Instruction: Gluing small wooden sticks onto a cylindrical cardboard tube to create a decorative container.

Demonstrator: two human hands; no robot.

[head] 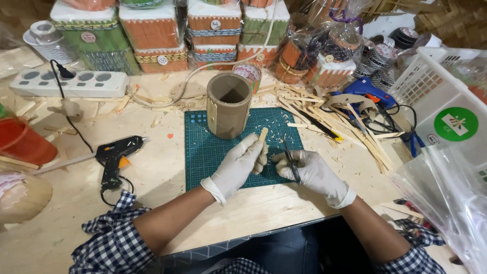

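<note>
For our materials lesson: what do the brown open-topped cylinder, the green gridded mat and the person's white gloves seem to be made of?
Brown open-topped cylinder: probably thick cardboard; matt, with a thick wall at the rim.
Green gridded mat: likely rubbery plastic; flat, with a printed grid.
White gloves on the left hand and right hand: thin latex-like rubber; wrinkled and close-fitting.

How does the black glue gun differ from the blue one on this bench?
The black glue gun lies alone on bare wood left of the cutting mat; the blue glue gun sits at the right among wooden strips, partly covered. The black one shows whole, nozzle pointing right. Both lie untouched by either hand.
</note>
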